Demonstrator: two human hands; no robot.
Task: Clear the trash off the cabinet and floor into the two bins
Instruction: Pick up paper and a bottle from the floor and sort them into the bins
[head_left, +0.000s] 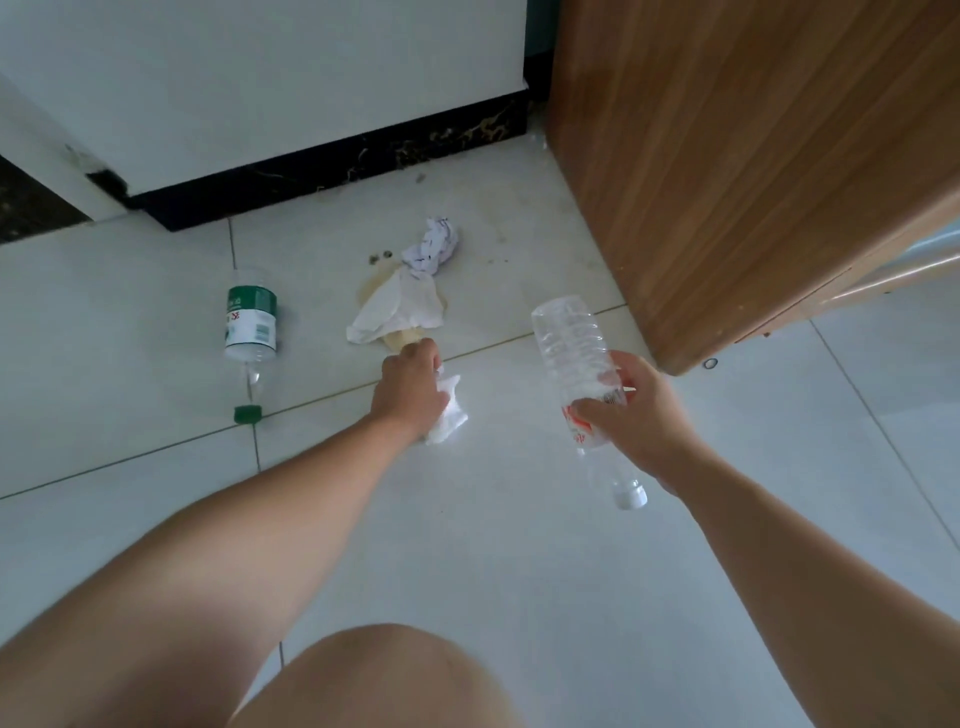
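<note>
My left hand (413, 387) is low over the white tiled floor, shut on a crumpled white tissue (448, 415). Its fingertips touch a pale peel-like scrap (400, 340) that pokes out from under a larger white tissue (397, 309). Just beyond lies a ball of crumpled printed paper (435, 248). My right hand (631, 410) grips a clear plastic bottle with a red label (569, 343), held above the floor with its cap toward me. A green-labelled plastic bottle (251, 319) lies on the floor at the left, its green cap (248, 414) near me.
A wooden cabinet (753, 171) stands at the right, its corner close to my right hand. A white wall with a black baseboard (332, 166) runs behind the trash. Small dark specks and a yellowish stain mark the floor near the tissue. My knee (384, 680) is at the bottom.
</note>
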